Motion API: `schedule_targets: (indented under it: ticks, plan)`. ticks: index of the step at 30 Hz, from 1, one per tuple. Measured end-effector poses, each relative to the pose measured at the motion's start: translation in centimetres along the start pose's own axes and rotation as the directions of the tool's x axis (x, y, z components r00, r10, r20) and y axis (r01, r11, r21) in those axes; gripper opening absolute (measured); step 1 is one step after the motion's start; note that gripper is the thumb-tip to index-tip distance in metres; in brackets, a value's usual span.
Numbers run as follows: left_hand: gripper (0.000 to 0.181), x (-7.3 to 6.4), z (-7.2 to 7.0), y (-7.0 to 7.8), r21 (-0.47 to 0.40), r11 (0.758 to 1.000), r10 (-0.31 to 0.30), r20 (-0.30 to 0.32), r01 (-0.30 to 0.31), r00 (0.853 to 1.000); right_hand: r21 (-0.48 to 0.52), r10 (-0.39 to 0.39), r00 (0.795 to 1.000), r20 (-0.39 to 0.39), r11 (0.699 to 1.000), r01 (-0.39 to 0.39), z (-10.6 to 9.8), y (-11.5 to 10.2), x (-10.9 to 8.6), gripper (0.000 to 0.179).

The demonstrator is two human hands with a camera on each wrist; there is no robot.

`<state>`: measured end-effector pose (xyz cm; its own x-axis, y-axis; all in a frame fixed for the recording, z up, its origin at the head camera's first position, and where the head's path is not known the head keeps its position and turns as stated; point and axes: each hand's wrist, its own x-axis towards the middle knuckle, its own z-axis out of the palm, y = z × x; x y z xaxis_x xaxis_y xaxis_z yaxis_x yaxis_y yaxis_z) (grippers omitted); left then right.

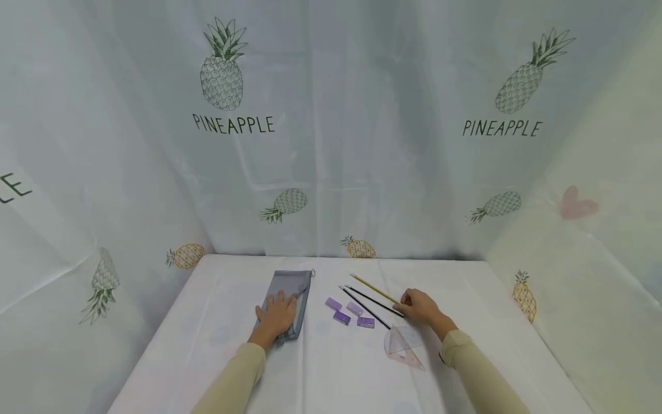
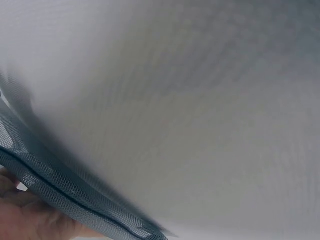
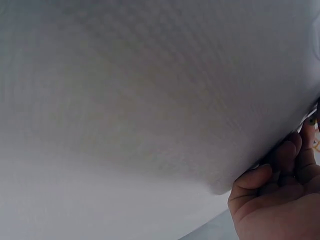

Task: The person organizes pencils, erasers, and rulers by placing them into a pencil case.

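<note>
My left hand (image 1: 279, 315) lies with spread fingers on a grey mesh zip pouch (image 1: 291, 280) at the left of the table. The left wrist view catches the pouch's mesh edge (image 2: 75, 197) in front of part of this hand (image 2: 30, 220). On the right, my right hand (image 1: 421, 309) has its fingers curled and pinches the near end of a yellow pencil (image 1: 373, 287). That hand (image 3: 280, 200) is at the right edge of the right wrist view, its fingertips partly cut off. Beside the yellow pencil lie two black pencils (image 1: 380, 302), one close to the right hand.
Several purple erasers (image 1: 342, 317) lie between the hands. A clear set square (image 1: 405, 355) overlaps a clear protractor (image 1: 411, 336) below the pencils. A white cloth (image 1: 341, 379) covers the table. A pineapple-print curtain (image 1: 351, 161) hangs behind and at both sides.
</note>
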<state>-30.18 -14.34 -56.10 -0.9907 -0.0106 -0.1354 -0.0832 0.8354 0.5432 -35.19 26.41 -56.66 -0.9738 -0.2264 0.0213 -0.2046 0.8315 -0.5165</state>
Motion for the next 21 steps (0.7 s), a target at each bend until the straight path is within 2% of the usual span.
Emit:
schedule_targets:
  ticks: [12,21]
  plan:
    - [0.056,0.3,-1.1,0.2,0.009,1.0,-0.021,0.031,0.021,0.999,-0.006,0.004,1.0,-0.013,1.0,-0.004,0.1,0.3,0.4,0.026]
    - [0.056,0.0,-1.0,0.6,0.017,0.999,-0.048,0.061,0.047,0.997,0.003,-0.02,1.0,0.005,1.0,0.02,-1.5,0.7,0.2,0.025]
